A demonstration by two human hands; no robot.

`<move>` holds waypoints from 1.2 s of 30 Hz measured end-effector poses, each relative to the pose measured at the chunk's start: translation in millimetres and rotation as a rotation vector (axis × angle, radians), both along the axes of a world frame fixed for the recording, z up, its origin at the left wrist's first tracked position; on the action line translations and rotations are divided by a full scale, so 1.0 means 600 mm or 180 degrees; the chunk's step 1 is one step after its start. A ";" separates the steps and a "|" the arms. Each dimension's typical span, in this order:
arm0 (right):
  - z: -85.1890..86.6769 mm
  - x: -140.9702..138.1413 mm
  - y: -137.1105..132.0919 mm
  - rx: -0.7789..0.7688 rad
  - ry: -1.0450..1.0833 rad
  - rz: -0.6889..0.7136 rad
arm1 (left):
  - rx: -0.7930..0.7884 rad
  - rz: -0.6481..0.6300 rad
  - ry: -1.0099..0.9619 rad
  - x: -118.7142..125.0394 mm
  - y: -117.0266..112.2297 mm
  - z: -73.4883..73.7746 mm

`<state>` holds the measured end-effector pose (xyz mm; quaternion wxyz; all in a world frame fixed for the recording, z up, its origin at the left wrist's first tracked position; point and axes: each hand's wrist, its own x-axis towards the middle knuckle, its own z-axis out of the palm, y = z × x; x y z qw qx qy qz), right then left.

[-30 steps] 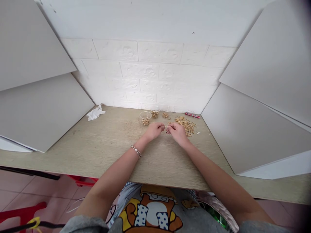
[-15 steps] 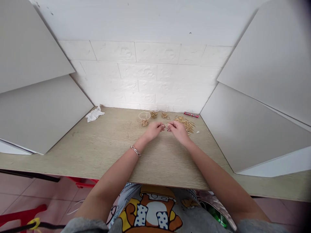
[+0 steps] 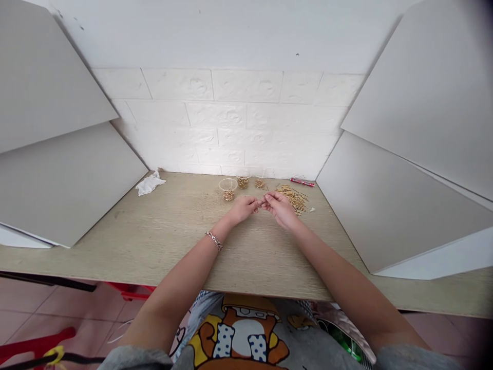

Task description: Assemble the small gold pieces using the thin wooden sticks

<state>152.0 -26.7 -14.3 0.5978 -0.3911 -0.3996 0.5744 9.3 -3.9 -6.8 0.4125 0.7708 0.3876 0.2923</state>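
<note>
My left hand (image 3: 243, 208) and my right hand (image 3: 279, 206) meet over the far middle of the wooden desk (image 3: 162, 236), fingertips pinched together and touching. Between them sits a tiny gold-coloured piece, too small to name. A pile of thin gold pins (image 3: 295, 198) lies just right of my right hand. Behind the hands stand a clear plastic cup (image 3: 228, 188) with small gold parts in it, a second cup of gold parts (image 3: 243, 181) and a small heap of gold parts (image 3: 261, 183). A chain bracelet (image 3: 215, 240) is on my left wrist.
A crumpled white tissue (image 3: 150, 183) lies at the desk's back left. A red pen (image 3: 302, 182) lies by the white brick wall at the back right. Grey panels (image 3: 65, 180) flank the desk on both sides. Red furniture and a black bar show below the desk's left edge.
My hands have closed the small gap between them, so the fingertips now touch. The view has tilted slightly.
</note>
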 end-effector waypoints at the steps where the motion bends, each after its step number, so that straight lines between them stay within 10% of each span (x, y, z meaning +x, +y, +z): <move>1: 0.000 0.000 0.000 -0.0025 0.0095 0.0002 | -0.0040 0.0000 -0.0069 0.000 0.000 0.000; 10: -0.013 -0.002 0.005 -0.0010 0.0337 -0.0162 | -0.0682 -0.0124 -0.0567 0.003 -0.003 0.003; 22: -0.001 0.022 0.004 0.0708 -0.2702 -0.0707 | -0.0692 0.0242 -0.0628 0.005 0.002 -0.003; 36: -0.001 0.018 -0.003 0.1164 -0.3330 -0.0848 | -0.0492 0.0377 -0.0433 0.004 -0.008 0.008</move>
